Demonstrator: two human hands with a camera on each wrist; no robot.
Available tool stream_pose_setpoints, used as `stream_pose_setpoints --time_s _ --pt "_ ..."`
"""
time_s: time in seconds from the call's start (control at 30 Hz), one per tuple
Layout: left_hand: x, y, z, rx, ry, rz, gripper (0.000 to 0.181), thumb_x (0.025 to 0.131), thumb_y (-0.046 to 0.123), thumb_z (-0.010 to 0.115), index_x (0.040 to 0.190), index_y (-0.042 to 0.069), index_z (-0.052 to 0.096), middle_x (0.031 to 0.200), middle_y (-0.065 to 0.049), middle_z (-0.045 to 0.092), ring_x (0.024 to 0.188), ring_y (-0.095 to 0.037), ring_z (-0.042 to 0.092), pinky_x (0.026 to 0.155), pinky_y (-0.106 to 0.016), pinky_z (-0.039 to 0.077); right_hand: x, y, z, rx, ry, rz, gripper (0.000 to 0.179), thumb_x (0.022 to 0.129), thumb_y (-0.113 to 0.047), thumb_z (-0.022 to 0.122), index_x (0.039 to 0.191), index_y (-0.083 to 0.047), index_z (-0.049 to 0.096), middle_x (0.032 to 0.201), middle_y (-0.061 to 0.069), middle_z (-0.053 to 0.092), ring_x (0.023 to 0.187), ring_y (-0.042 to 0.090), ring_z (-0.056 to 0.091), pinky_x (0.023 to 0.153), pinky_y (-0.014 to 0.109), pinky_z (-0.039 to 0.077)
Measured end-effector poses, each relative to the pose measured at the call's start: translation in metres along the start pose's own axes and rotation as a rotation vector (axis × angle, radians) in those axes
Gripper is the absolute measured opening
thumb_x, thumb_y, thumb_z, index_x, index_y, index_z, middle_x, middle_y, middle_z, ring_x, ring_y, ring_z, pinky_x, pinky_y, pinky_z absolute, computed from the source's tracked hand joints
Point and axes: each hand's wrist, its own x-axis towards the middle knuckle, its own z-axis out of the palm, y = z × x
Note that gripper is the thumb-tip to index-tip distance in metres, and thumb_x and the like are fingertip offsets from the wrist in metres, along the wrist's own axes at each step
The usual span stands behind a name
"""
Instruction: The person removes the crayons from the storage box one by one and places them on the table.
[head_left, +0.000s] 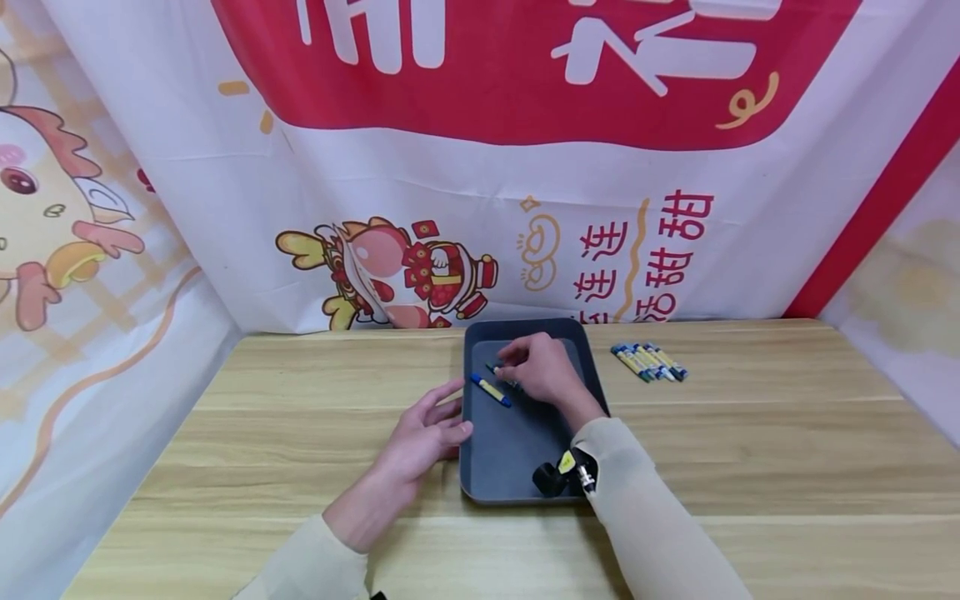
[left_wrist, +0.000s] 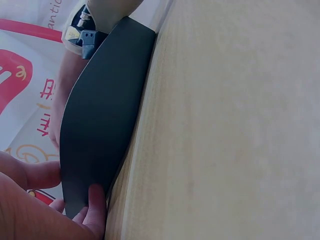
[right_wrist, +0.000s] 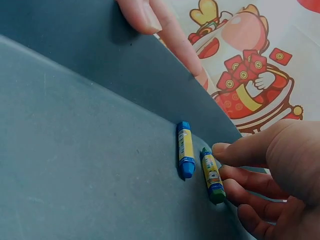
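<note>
A dark grey tray (head_left: 517, 467) lies on the table, its left wall steadied by my left hand (head_left: 427, 425). The left thumb (right_wrist: 145, 17) hooks over the rim, while other fingers (left_wrist: 95, 205) rest on the outer wall. Inside the tray, my right hand (head_left: 543, 367) reaches down to a green crayon (right_wrist: 213, 177) with a yellow label. Its thumb and fingertips are right beside that crayon, spread apart along one side of it. A blue crayon (right_wrist: 185, 150) lies next to the green one, near the tray's left wall.
Several crayons (head_left: 648, 362) lie in a row on the wooden table (head_left: 750, 450), right of the tray. A printed cloth (head_left: 465, 183) hangs behind the table's back edge. A small camera (head_left: 551, 478) is strapped to the right wrist.
</note>
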Motion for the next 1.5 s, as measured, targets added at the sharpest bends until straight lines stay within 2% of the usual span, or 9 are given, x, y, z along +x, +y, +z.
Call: stream_pose_setpoints --time_s 0.2,0.5,0.77,1.03,1.3,1.5 --pt "0.0 -0.001 -0.001 0.006 0.001 -0.007 0.06 0.103 0.006 0.065 0.157 0.026 0.05 0.161 -0.017 0.053 0.136 -0.032 0.064 0.103 -0.043 0.059 0.001 0.0 0.002 -0.029 -0.017 0.022 0.023 0.095 -0.02 0.082 0.117 -0.016 0.081 0.104 0.003 0.076 0.095 0.021 0.065 0.091 0.038 0.054" --pt "0.0 0.001 -0.001 0.003 -0.003 -0.011 0.06 0.103 0.006 0.065 0.157 0.027 0.051 0.161 -0.016 0.053 0.134 -0.031 0.065 0.104 -0.044 0.058 0.002 0.001 0.002 -0.031 -0.02 0.039 0.018 0.095 -0.016 0.08 0.113 -0.015 0.082 0.098 0.003 0.075 0.092 0.022 0.064 0.087 0.037 0.052" --pt "0.0 0.0 -0.001 0.0 0.0 -0.004 0.061 0.102 0.005 0.065 0.158 0.025 0.05 0.161 -0.017 0.053 0.132 -0.03 0.067 0.101 -0.042 0.059 0.001 0.001 -0.002 -0.026 0.001 0.038 0.018 0.097 -0.02 0.078 0.114 -0.019 0.084 0.109 0.003 0.079 0.098 0.022 0.066 0.092 0.039 0.057" --pt "0.0 0.0 -0.001 0.006 0.003 -0.007 0.062 0.102 0.006 0.066 0.158 0.026 0.05 0.161 -0.016 0.053 0.138 -0.032 0.063 0.104 -0.044 0.059 -0.001 -0.002 -0.009 0.02 0.04 0.042 0.017 0.098 -0.024 0.078 0.113 -0.021 0.085 0.115 0.004 0.078 0.097 0.023 0.067 0.087 0.036 0.058" --pt "0.0 0.001 0.0 0.006 0.004 -0.011 0.062 0.102 0.005 0.066 0.158 0.027 0.05 0.161 -0.016 0.053 0.139 -0.033 0.062 0.106 -0.045 0.058 -0.007 -0.007 -0.022 0.043 0.095 0.031 0.019 0.098 -0.024 0.078 0.115 -0.019 0.084 0.117 0.005 0.079 0.099 0.022 0.071 0.09 0.039 0.06" --pt "0.0 0.0 0.001 0.002 0.008 -0.011 0.062 0.102 0.004 0.066 0.158 0.026 0.051 0.161 -0.016 0.053 0.14 -0.033 0.062 0.103 -0.043 0.059 -0.013 -0.005 -0.037 0.064 0.116 -0.012 0.02 0.099 -0.021 0.076 0.117 -0.015 0.083 0.12 0.009 0.078 0.097 0.024 0.07 0.085 0.037 0.058"
